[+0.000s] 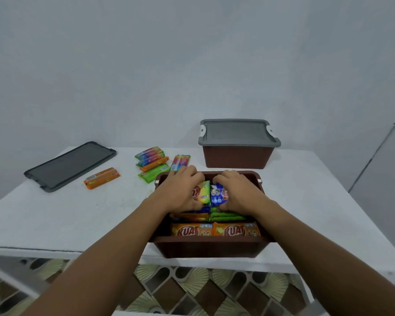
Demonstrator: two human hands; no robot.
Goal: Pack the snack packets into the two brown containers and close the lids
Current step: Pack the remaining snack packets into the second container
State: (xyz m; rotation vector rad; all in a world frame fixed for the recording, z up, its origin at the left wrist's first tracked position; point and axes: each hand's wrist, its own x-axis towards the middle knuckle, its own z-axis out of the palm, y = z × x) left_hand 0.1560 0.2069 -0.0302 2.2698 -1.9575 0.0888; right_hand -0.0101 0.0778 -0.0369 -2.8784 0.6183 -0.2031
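Both hands are down inside the open container (205,247), which sits at the near edge of the tabletop (55,213), a little right of its middle. The left hand (180,190) has its grip clamped on a yellow packet (203,192). The right hand (240,192) has its grip clamped on a blue packet (218,193), and the two packets touch side by side toward the container's far wall. The nearer rows look full — orange packets (214,230) stand against the near wall, with green and orange ones lying behind them.

To do this step well, set both packets on edge in line with those rows and press them down level. Anything standing above the rim would probably keep the lid from seating.

Left to pack are a heap of packets (153,164) and a pair of packets (180,162) near the far edge, plus a lone orange packet (102,178) beside the loose lid (71,165) toward the far left corner. The closed container (235,156) stands at the far right corner — its lid is on.
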